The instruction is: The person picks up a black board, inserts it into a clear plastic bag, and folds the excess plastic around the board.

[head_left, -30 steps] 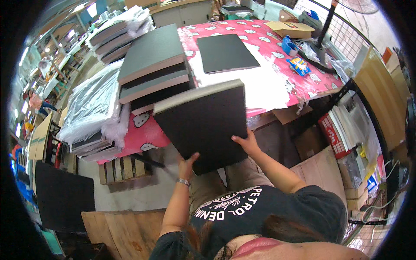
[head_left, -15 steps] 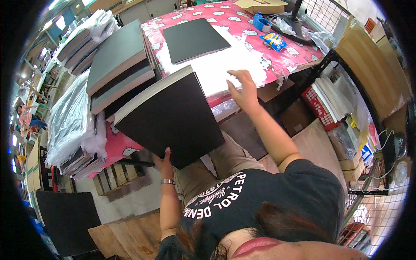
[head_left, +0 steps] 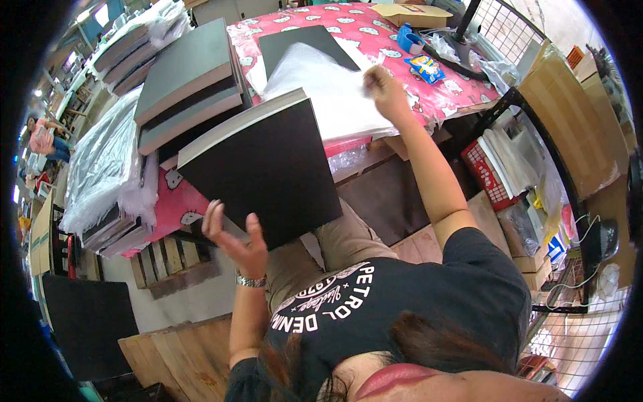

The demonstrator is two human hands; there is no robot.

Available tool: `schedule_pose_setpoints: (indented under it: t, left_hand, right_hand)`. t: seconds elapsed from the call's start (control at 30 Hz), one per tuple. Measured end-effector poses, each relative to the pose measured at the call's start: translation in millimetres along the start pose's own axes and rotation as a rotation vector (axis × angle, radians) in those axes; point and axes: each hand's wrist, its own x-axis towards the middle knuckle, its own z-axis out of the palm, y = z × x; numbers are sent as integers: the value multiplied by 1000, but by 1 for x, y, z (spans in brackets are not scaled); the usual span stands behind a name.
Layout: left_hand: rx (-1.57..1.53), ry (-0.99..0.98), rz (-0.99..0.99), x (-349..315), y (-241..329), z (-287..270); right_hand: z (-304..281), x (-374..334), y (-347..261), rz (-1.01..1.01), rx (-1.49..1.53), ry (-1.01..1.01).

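Fingers of the right grip (head_left: 388,92) are curled together, blurred, and pinch the edge of a thin, translucent white sheet (head_left: 301,63) at the upper centre of the frame. That sheet arches up over part of a flat, dark grey rectangular panel (head_left: 288,39), above a spread of flat white paper (head_left: 355,117) on the pink, cat-face-patterned worktop (head_left: 462,90). Left of centre, the left grip (head_left: 242,251) is wide, its fingers spread and thumb apart, at the lower left edge of a large, thick black rectangular slab (head_left: 268,171); whether it touches cannot be told. The slab is tilted in the middle of the frame, its pale side uppermost, its bottom by the person's beige trousers (head_left: 348,231). Thick dark slabs with greyish-pink sides (head_left: 184,67) are stacked at upper left, beside a plastic-wrapped pile (head_left: 104,161).
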Motion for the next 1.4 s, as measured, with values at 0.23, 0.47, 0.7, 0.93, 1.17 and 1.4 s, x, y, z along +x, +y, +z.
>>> schedule_pose_setpoints:
  t: [0.23, 0.47, 0.7, 0.93, 1.17, 1.4]
  left_hand:
    - [-251, -301, 403, 43, 84, 19]
    - [-659, -1363, -221, 31, 44, -33]
    - [-1108, -538, -957, 19, -3, -42]
    - [-886, -582, -741, 35, 3, -25]
    - [-880, -726, -842, 14, 2, -32]
    - [-742, -770, -658, 0, -14, -25]
  right_hand:
    - [-28, -81, -166, -395, -39, -817]
    - [-91, -92, -162, 103, 667, -602]
    - [31, -132, -141, 455, 700, -570]
    - [8, -100, -123, 242, 762, -835]
    - [48, -106, -140, 447, 806, -1006]
    - [85, -131, -164, 434, 796, -813]
